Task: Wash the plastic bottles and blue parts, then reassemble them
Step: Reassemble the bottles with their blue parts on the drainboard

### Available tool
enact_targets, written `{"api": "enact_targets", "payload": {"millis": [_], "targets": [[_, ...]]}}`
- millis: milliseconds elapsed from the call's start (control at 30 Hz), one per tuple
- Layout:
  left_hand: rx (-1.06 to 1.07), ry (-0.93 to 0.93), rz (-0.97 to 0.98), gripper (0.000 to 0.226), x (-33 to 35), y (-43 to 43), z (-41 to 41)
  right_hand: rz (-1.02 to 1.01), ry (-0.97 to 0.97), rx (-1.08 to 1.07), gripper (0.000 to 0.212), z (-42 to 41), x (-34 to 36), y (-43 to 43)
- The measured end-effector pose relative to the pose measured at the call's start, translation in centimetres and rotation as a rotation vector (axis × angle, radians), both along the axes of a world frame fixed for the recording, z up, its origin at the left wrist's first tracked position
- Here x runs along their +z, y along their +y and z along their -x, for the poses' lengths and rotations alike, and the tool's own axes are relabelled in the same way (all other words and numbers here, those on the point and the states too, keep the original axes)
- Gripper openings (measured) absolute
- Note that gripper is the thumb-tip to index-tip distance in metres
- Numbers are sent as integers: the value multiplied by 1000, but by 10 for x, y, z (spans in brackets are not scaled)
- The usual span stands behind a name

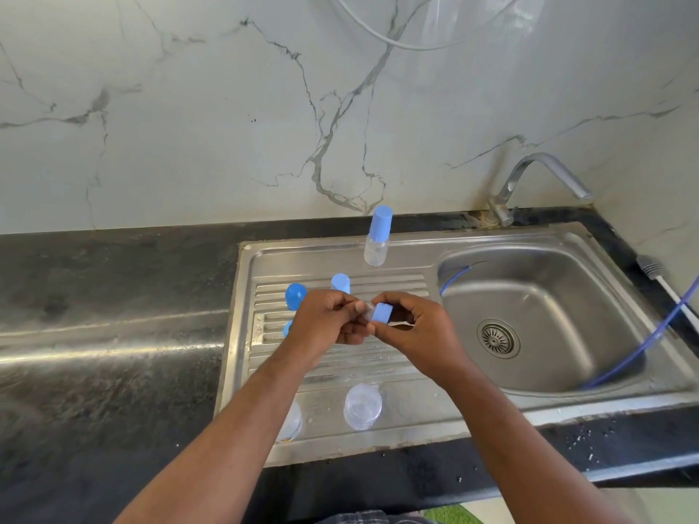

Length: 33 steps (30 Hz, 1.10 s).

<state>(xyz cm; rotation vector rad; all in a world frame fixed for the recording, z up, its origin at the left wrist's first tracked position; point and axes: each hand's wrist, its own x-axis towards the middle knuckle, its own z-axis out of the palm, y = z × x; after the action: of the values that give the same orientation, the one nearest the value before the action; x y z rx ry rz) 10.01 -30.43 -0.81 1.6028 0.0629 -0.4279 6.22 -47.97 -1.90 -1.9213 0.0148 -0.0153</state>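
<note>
Head view: which way does the bottle (364,310) lie?

– Roughly level, long axis left to right, held above the sink (264,255) drainboard. The left hand (329,319) has its fingers curled round the clear body, so only the neck end shows.

– And the cap (381,312)?

– Blue, at that neck end, pinched in the fingers of the right hand (412,327). I cannot tell whether it is seated.

– Anything else obscured?

– A second bottle (291,423) lies half under the left forearm.
</note>
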Motion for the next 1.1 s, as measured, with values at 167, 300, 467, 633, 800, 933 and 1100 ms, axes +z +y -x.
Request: {"api": "enact_targets", "payload": {"millis": [167,300,467,633,800,933,1100], "targets": [[-156,-289,-311,12,-1,-3,3,-43,114,106,27,0,1,-18],[-45,-33,-131,28,2,-2,-1,-91,63,119,30,-7,5,-19],[-56,361,356,28,3,2,0,-203,36,192,41,-9,1,-15],[149,227,303,13,-6,-9,2,134,-190,2,48,-6,-8,-9],[147,132,237,14,-10,-13,1,324,-462,-46,14,-7,0,1],[131,42,116,13,-14,-12,-3,364,-441,-107,10,-7,-5,2],[90,75,87,15,-24,-9,0,250,-213,-119,7,-6,-9,-1]]}}
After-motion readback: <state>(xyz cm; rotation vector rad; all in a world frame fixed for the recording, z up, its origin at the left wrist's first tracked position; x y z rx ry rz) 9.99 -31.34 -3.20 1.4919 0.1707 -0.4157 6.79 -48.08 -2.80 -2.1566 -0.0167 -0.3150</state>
